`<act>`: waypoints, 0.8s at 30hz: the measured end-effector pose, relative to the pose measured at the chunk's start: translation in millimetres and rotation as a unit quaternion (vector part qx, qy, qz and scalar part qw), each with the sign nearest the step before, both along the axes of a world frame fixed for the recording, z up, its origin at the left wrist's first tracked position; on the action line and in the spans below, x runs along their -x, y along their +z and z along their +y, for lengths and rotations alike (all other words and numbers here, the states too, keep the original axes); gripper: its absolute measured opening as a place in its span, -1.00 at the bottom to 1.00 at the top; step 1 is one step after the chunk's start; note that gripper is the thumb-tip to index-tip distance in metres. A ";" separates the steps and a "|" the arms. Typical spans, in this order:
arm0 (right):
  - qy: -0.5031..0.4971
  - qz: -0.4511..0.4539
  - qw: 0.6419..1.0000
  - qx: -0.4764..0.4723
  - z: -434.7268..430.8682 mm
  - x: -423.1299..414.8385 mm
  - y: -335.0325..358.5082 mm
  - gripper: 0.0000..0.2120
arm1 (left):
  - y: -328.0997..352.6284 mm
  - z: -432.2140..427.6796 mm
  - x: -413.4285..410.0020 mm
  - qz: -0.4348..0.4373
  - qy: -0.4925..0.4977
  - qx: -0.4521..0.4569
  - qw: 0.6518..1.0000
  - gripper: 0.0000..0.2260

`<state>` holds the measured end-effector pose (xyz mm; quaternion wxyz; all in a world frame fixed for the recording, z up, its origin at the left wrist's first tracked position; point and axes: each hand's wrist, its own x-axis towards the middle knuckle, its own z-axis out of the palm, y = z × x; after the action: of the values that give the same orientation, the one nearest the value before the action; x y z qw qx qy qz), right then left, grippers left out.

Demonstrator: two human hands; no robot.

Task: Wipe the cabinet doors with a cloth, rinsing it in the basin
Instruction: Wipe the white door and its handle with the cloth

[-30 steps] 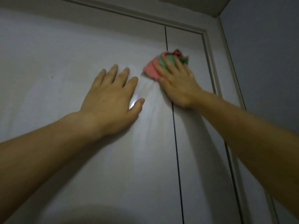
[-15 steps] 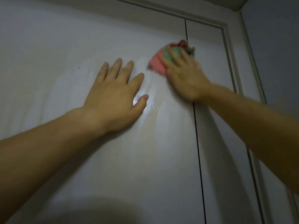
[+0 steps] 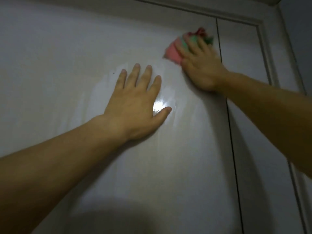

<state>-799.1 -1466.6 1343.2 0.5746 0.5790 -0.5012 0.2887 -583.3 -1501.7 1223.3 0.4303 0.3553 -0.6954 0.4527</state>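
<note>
Cloth (image 3: 173,49) pink/green, bunched, high on left door (image 3: 67,56), just left of seam (image 3: 231,132) between doors. Right grip (image 3: 200,68) lies flat over cloth, fingers straight, pressing it on panel, no pinch; edges blurred. Left grip (image 3: 135,105) spread, palm flat on same door, lower-left of cloth, apart from it. Wet streaks (image 3: 101,85) on panel around left grip; glare spot (image 3: 159,107) touching its thumb. Right door (image 3: 244,65) narrow, frame (image 3: 263,48) beside it, wall (image 3: 300,39) far right.
</note>
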 end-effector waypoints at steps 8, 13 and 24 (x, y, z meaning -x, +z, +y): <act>0.025 0.027 0.999 -0.036 -1.2 -44.3 -48.8 -0.41 | -32.5 7.7 -44.3 -0.018 -0.042 0.024 0.999 -0.33; 0.017 0.053 0.997 -0.044 -6.7 -58.9 -53.6 -0.41 | -57.9 0.4 -57.0 -0.023 -0.021 -0.014 0.999 -0.32; 0.026 0.082 0.995 -0.059 -14.8 -106.6 -55.6 -0.41 | -59.6 -7.5 -90.8 -0.048 -0.057 0.002 0.997 -0.37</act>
<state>-692.4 -1481.4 1287.6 0.5714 0.6462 -0.4533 0.2247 -492.5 -1509.2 1163.7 0.4224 0.2925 -0.7332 0.4456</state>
